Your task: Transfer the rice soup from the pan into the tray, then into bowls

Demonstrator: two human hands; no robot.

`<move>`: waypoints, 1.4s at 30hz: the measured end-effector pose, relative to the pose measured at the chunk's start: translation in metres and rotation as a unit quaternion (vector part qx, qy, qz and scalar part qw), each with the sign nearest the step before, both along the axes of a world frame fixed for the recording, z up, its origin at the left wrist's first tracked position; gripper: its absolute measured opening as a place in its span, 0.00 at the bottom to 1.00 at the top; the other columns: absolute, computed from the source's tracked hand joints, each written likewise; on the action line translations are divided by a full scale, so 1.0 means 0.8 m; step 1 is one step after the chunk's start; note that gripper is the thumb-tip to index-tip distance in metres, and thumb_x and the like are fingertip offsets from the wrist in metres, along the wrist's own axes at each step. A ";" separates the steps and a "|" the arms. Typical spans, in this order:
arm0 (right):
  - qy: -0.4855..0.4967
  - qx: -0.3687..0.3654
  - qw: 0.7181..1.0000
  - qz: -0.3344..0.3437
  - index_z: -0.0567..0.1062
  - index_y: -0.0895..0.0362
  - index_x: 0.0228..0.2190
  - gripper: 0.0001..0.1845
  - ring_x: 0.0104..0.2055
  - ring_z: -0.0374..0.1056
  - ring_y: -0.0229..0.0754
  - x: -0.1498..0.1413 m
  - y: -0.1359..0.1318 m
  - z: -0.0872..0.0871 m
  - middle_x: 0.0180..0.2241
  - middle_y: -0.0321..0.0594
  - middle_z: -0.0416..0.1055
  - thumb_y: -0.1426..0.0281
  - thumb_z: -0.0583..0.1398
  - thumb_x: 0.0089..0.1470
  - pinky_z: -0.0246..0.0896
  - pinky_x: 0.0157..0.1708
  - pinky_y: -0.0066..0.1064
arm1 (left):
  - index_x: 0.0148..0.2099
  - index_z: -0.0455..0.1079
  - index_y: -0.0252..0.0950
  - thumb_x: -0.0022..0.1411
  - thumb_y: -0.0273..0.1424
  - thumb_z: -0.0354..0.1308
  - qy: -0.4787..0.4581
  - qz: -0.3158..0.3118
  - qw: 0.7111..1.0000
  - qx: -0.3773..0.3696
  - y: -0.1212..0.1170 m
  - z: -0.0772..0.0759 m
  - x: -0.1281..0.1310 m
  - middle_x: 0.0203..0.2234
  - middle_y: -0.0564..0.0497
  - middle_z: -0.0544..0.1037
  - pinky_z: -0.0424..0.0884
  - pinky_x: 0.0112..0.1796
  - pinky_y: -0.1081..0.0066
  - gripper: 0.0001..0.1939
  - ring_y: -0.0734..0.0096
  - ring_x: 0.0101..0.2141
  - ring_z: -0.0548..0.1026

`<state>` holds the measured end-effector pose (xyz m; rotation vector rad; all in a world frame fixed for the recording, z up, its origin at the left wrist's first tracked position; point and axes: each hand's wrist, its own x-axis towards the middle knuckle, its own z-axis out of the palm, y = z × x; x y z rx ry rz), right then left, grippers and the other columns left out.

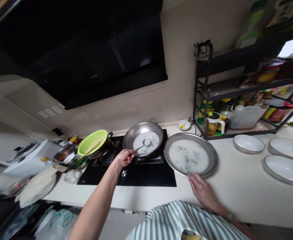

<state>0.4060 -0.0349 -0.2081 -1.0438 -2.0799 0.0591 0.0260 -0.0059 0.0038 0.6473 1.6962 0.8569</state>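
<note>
My left hand [125, 157] is closed round the handle of a metal ladle [147, 142]. The ladle's bowl sits in the white liquid inside a steel wok [130, 135], which stands on the right burner of the black gas stove [146, 180]. With closed fingers, my right hand [200, 188] grips the near rim of a wide metal basin [213, 159]. White liquid with dark green bits fills much of the basin, which rests on the counter just right of the stove.
A lime-green colander [84, 149] with chopsticks sits over the left burner. Behind the basin is a small white dish [183, 126]. Several white bowls [249, 144] stand to the right, below a black spice rack [204, 90]. A dark range hood [98, 66] hangs above the stove.
</note>
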 end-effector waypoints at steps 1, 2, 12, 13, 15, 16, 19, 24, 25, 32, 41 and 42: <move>-0.002 0.002 1.000 0.000 0.78 0.57 0.42 0.17 0.31 0.74 0.40 0.000 0.000 0.000 0.34 0.43 0.74 0.72 0.50 0.68 0.69 0.31 0.28 | 0.33 0.73 0.26 0.59 0.21 0.58 -0.014 0.007 1.000 0.002 -0.002 0.001 0.002 0.14 0.58 0.64 0.44 0.14 0.83 0.04 0.88 0.12 0.51; -0.003 0.004 1.000 -0.001 0.78 0.57 0.42 0.17 0.30 0.74 0.40 0.000 0.000 0.000 0.33 0.43 0.74 0.72 0.50 0.68 0.69 0.30 0.28 | 0.33 0.74 0.26 0.59 0.21 0.58 -0.026 0.013 1.000 0.005 -0.003 0.003 0.004 0.14 0.57 0.64 0.43 0.14 0.83 0.04 0.88 0.12 0.51; 0.005 0.001 1.000 -0.005 0.79 0.56 0.42 0.17 0.32 0.74 0.41 -0.001 0.000 0.001 0.34 0.44 0.75 0.71 0.50 0.68 0.70 0.31 0.29 | 0.34 0.74 0.28 0.57 0.26 0.65 -0.057 -0.048 0.996 0.052 -0.020 0.026 0.032 0.13 0.56 0.68 0.43 0.14 0.81 0.05 0.87 0.11 0.54; 0.005 0.001 1.000 -0.005 0.79 0.56 0.42 0.17 0.31 0.74 0.41 -0.002 0.000 0.001 0.34 0.44 0.75 0.71 0.49 0.68 0.70 0.31 0.29 | 0.34 0.74 0.28 0.56 0.27 0.66 -0.057 -0.062 0.995 0.054 -0.021 0.027 0.038 0.13 0.56 0.68 0.42 0.14 0.80 0.06 0.87 0.11 0.54; 0.006 0.002 1.000 -0.004 0.79 0.57 0.42 0.17 0.31 0.74 0.41 -0.002 0.000 0.001 0.34 0.44 0.75 0.71 0.49 0.68 0.70 0.31 0.29 | 0.33 0.73 0.28 0.55 0.29 0.67 -0.050 -0.085 0.993 0.060 -0.024 0.025 0.052 0.13 0.57 0.68 0.41 0.14 0.79 0.08 0.87 0.10 0.53; 0.007 0.002 1.000 -0.004 0.78 0.57 0.42 0.17 0.31 0.74 0.41 -0.003 0.000 0.001 0.34 0.44 0.75 0.72 0.49 0.68 0.70 0.31 0.29 | 0.33 0.73 0.29 0.55 0.29 0.67 -0.043 -0.092 0.993 0.063 -0.025 0.023 0.060 0.13 0.57 0.68 0.40 0.14 0.79 0.09 0.86 0.10 0.53; 0.011 -0.001 1.000 -0.006 0.78 0.56 0.42 0.17 0.30 0.73 0.40 -0.003 0.000 0.002 0.33 0.43 0.74 0.72 0.49 0.68 0.70 0.30 0.28 | 0.35 0.73 0.29 0.56 0.30 0.65 -0.030 -0.102 0.992 0.065 -0.026 0.016 0.084 0.12 0.57 0.67 0.39 0.14 0.77 0.08 0.85 0.09 0.53; -0.002 0.013 1.000 -0.010 0.78 0.58 0.41 0.17 0.29 0.73 0.41 -0.003 0.000 0.003 0.33 0.44 0.74 0.71 0.49 0.68 0.70 0.30 0.29 | 0.36 0.73 0.30 0.57 0.32 0.64 -0.067 -0.139 0.987 0.041 -0.029 0.000 0.120 0.12 0.58 0.67 0.39 0.15 0.77 0.09 0.85 0.10 0.52; -0.003 0.014 1.000 -0.010 0.78 0.58 0.41 0.18 0.29 0.73 0.41 -0.003 0.000 0.004 0.33 0.44 0.74 0.71 0.49 0.68 0.70 0.30 0.29 | 0.36 0.73 0.30 0.57 0.33 0.65 -0.071 -0.152 0.985 0.033 -0.030 -0.005 0.128 0.12 0.58 0.67 0.40 0.15 0.77 0.10 0.85 0.10 0.52; -0.008 0.010 1.000 -0.015 0.79 0.58 0.42 0.17 0.31 0.75 0.42 -0.003 0.000 0.003 0.36 0.47 0.76 0.71 0.50 0.68 0.71 0.30 0.30 | 0.34 0.71 0.34 0.64 0.35 0.59 0.071 -0.238 0.968 0.037 -0.036 -0.062 0.172 0.12 0.57 0.67 0.49 0.17 0.75 0.09 0.80 0.11 0.56; 0.008 -0.004 1.000 -0.005 0.79 0.57 0.42 0.17 0.31 0.75 0.42 -0.002 -0.001 0.004 0.35 0.45 0.76 0.71 0.50 0.68 0.71 0.30 0.30 | 0.55 0.72 0.32 0.63 0.22 0.52 0.448 -0.378 0.790 0.179 -0.053 -0.078 0.181 0.28 0.40 0.78 0.66 0.35 0.65 0.19 0.55 0.31 0.78; 0.007 -0.006 1.000 -0.003 0.78 0.57 0.43 0.17 0.31 0.75 0.42 -0.002 -0.001 0.005 0.35 0.45 0.76 0.71 0.50 0.68 0.71 0.30 0.30 | 0.59 0.69 0.33 0.63 0.22 0.52 0.457 -0.391 0.778 0.179 -0.056 -0.076 0.181 0.29 0.39 0.78 0.67 0.36 0.64 0.23 0.54 0.32 0.78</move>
